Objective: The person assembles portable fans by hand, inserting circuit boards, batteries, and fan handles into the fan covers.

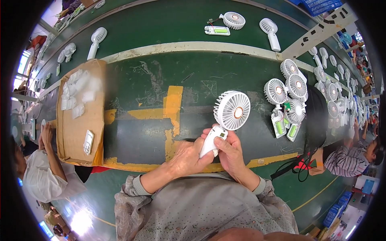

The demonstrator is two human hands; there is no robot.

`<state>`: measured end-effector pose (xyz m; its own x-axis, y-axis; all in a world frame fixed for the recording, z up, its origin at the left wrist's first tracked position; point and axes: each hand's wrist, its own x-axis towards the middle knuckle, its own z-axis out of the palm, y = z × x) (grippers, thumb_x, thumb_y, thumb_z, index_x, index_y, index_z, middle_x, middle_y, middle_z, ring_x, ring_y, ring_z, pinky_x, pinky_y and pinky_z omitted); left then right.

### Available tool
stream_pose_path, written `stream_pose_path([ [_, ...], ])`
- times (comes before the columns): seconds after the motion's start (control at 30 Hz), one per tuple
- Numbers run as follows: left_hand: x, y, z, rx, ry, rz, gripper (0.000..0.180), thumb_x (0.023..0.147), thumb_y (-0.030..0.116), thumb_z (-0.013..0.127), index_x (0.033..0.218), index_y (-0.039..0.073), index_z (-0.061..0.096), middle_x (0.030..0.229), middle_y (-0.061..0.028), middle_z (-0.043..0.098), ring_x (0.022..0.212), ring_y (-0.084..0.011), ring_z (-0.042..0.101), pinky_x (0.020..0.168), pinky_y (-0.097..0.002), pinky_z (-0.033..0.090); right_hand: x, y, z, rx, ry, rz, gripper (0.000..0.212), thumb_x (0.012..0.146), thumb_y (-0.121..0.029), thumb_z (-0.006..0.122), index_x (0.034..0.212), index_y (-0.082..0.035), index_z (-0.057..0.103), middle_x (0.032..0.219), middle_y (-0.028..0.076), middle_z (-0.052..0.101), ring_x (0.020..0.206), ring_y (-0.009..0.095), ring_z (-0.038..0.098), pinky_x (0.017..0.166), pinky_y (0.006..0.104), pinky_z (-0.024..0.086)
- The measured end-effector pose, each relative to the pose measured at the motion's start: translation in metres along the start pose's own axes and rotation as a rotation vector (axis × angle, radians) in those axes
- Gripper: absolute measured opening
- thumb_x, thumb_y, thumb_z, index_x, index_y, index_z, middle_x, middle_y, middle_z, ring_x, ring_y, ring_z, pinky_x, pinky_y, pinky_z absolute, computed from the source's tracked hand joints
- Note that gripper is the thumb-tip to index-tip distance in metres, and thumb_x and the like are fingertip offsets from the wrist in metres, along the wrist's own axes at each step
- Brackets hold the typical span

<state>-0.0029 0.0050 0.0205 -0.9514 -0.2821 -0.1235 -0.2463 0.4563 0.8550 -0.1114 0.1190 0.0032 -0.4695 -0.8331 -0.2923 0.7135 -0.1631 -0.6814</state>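
A white handheld fan (235, 111) is gripped by its handle in front of me, its round slatted head tilted up and to the right. My left hand (188, 156) closes round the lower left of the handle. My right hand (231, 152) holds the other side, with its thumb lying on the handle's face near a small dark opening. Fingers behind the handle are partly hidden. To the right on the bench lies a cluster of white fans (296, 86); some have opened handles showing green batteries (292, 130) and a small green circuit board (287, 106).
A cardboard tray (76, 138) at left holds white plastic parts (74, 94). Beyond the bench rail (193, 47), a green conveyor (161, 24) carries spaced-out fans. A black bag-like thing with straps (317, 120) stands at right. Other people work on both sides.
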Motion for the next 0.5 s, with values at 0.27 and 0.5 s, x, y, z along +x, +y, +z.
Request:
stream_pose_path([
  [0.27,0.023,-0.020,-0.013,-0.536,-0.078,-0.233,0.025,0.088,0.017,0.057,0.098,-0.005,0.055,0.080,-0.0102,0.064,0.069,-0.0142,0.063,0.058,-0.0283,0.052,0.029,-0.010,-0.001,-0.141,-0.016,0.053,0.040,0.089,-0.013,0.057,0.124,-0.001,0.042,0.119,0.013,0.054,0.109,0.020,0.053,0.096,0.0346,0.042],
  [0.5,0.085,-0.046,-0.100,-0.310,0.379,-0.054,0.020,0.083,0.012,0.058,0.097,-0.002,0.058,0.076,-0.0056,0.062,0.066,-0.0110,0.059,0.057,-0.0257,0.047,0.099,-0.072,-0.033,-0.845,0.041,-0.173,0.038,0.086,-0.022,0.061,0.116,-0.001,0.050,0.105,0.010,0.059,0.096,0.013,0.057,0.085,0.0274,0.045],
])
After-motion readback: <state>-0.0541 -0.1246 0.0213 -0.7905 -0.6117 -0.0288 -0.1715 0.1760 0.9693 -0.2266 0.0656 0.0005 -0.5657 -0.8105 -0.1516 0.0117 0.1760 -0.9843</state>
